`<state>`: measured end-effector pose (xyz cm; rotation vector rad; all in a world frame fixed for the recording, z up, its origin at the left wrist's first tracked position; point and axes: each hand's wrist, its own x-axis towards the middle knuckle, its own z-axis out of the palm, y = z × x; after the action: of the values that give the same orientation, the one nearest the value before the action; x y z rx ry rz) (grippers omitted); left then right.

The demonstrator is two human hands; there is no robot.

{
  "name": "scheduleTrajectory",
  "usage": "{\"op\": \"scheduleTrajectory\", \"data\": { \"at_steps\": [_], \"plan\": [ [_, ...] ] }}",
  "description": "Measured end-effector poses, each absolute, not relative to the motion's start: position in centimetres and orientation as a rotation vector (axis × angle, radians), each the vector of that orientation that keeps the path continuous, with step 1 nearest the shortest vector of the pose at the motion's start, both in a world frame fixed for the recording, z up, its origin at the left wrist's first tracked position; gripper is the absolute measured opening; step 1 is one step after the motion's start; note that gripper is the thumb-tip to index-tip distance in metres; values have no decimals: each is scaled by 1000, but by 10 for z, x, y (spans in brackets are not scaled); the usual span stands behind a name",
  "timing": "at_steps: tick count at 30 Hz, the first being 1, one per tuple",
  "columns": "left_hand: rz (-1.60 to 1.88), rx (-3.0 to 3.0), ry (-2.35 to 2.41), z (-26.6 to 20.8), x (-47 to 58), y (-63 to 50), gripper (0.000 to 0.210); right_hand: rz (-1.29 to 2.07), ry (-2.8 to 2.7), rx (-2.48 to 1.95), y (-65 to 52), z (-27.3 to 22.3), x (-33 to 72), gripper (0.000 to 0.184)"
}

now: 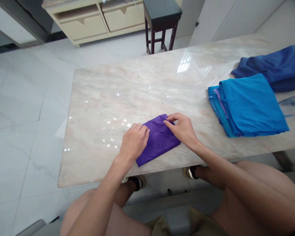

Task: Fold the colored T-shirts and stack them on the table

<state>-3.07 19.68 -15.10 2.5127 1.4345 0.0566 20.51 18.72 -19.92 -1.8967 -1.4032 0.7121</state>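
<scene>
A purple folded cloth (159, 139) lies flat on the table near its front edge, in a rough rectangle set at a slant. With fingers curled together, my left hand (135, 139) grips the cloth at its upper left corner. My right hand (180, 126) pinches the far right corner between thumb and fingers. Parts of the cloth's left and right sides are hidden under the hands.
To the right sits a stack of folded bright blue cloths (253, 105), with a dark blue garment (272, 67) behind it. The glossy marble table (108, 85) ends at the left. Beyond it stand a dark stool (162, 14) and a cream drawer cabinet (85, 28).
</scene>
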Motion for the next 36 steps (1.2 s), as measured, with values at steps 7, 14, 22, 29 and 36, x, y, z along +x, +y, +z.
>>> {"op": "scheduleTrajectory", "data": {
  "at_steps": [7,14,22,29,36],
  "plan": [
    [138,2548,1433,-149,-28,197,23,797,-1211,-1955,195,-205,203,25],
    [211,2572,1389,-148,-41,190,38,606,-1243,-1832,198,-199,194,24],
    [380,2487,1264,-159,-78,173,28,615,-1154,-1828,192,-203,192,29],
    [121,2710,694,-176,-79,145,23,438,-1299,-1766,196,-200,196,24],
    [34,2685,659,-184,-80,142,12,648,-1143,-1783,198,-212,195,33]
  ]
}}
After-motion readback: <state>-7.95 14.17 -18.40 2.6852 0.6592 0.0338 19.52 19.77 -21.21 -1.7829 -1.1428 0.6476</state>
